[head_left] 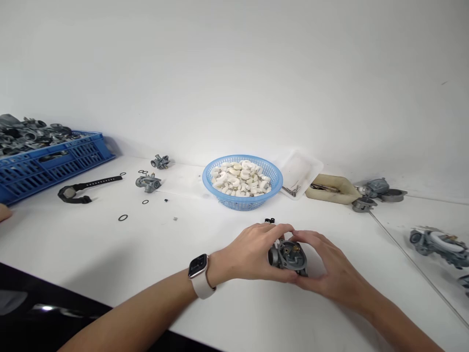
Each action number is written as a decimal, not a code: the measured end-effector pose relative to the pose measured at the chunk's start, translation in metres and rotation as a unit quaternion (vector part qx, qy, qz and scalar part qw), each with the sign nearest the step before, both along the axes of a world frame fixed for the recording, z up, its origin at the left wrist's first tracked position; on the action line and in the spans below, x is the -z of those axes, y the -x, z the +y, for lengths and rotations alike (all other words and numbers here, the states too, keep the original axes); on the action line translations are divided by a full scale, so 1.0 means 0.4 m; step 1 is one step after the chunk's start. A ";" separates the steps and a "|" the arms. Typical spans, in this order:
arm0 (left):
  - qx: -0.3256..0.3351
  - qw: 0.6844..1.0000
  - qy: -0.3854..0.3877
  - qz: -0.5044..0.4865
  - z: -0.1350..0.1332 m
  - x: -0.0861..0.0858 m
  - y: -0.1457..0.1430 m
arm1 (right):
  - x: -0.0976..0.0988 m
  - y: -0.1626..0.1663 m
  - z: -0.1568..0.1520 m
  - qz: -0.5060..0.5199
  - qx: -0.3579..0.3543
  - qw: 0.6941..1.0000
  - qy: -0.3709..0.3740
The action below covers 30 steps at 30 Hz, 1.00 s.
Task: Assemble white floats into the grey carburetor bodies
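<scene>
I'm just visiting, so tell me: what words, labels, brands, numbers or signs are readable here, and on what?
None can be read.
Smartwatch: screen marks too small and blurred to read.
Black strap on the table: no readable text.
Metal part between the left hand and right hand: no legible marking.
Blue crate: no readable label.

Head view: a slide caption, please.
Left hand and right hand hold a metal part before a blue basket of white pieces.

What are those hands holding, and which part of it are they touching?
A grey metal part. The left hand and right hand hold it together by its outer edges, on the near and far sides.
</scene>
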<state>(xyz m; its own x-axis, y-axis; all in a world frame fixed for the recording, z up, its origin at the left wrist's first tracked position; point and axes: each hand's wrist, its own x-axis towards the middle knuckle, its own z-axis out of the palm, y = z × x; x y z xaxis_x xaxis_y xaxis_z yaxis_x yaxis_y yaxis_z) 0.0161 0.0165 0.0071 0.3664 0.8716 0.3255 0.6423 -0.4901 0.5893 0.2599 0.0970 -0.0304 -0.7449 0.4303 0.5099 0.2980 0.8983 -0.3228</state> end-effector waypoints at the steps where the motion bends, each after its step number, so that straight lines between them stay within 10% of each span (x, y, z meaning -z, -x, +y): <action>1: 0.004 1.000 -0.009 0.002 -0.001 0.004 -0.001 | -0.004 -0.005 0.002 -0.010 -0.006 1.000 -0.029; 15: 0.013 0.988 -0.126 0.089 0.004 0.036 0.004 | -0.122 -0.006 0.084 0.018 0.106 0.993 -0.056; 30: -0.019 0.960 -0.215 0.176 0.013 0.063 -0.010 | -0.268 0.355 0.226 -0.198 0.056 0.977 -0.059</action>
